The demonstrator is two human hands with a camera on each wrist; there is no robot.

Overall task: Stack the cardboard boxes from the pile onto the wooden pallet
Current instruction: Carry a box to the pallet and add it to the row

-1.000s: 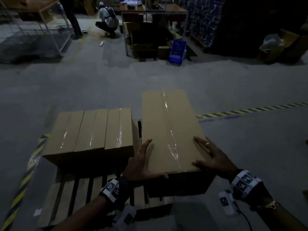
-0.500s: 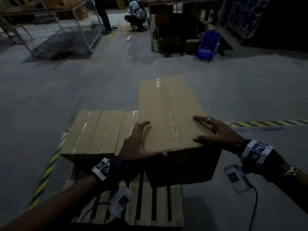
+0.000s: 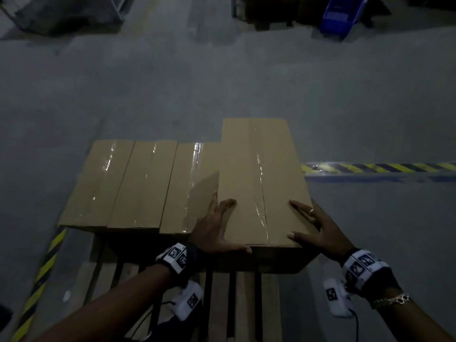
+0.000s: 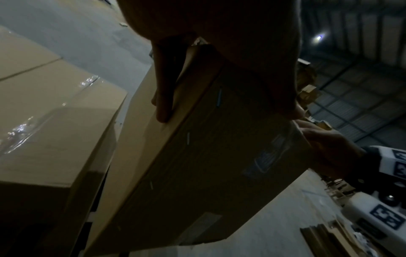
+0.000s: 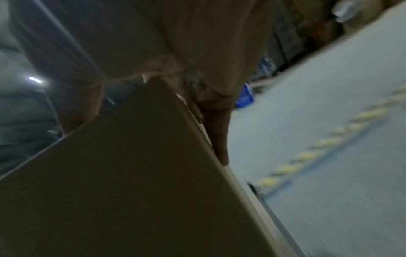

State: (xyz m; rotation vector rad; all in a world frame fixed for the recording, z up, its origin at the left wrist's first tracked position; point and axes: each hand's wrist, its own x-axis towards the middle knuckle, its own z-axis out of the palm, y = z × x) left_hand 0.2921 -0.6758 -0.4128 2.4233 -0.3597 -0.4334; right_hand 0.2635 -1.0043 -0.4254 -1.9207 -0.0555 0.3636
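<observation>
A long taped cardboard box stands at the right of a row of three like boxes on the wooden pallet; its top sits higher than theirs. My left hand lies spread over its near left corner, thumb along the front edge. My right hand lies spread over the near right corner in the same way. In the left wrist view the box tilts beside the row, and a straight finger runs down its side. The right wrist view shows a finger along the box's edge.
Yellow-black floor tape runs right from the pallet, and another strip runs along its left. A blue crate stands far back on the grey concrete floor. Flat cardboard pieces lie on the floor to my right.
The box has come left against the third box of the row and lower toward the pallet. Both hands have stayed at its near corners. My view has tipped downward.
</observation>
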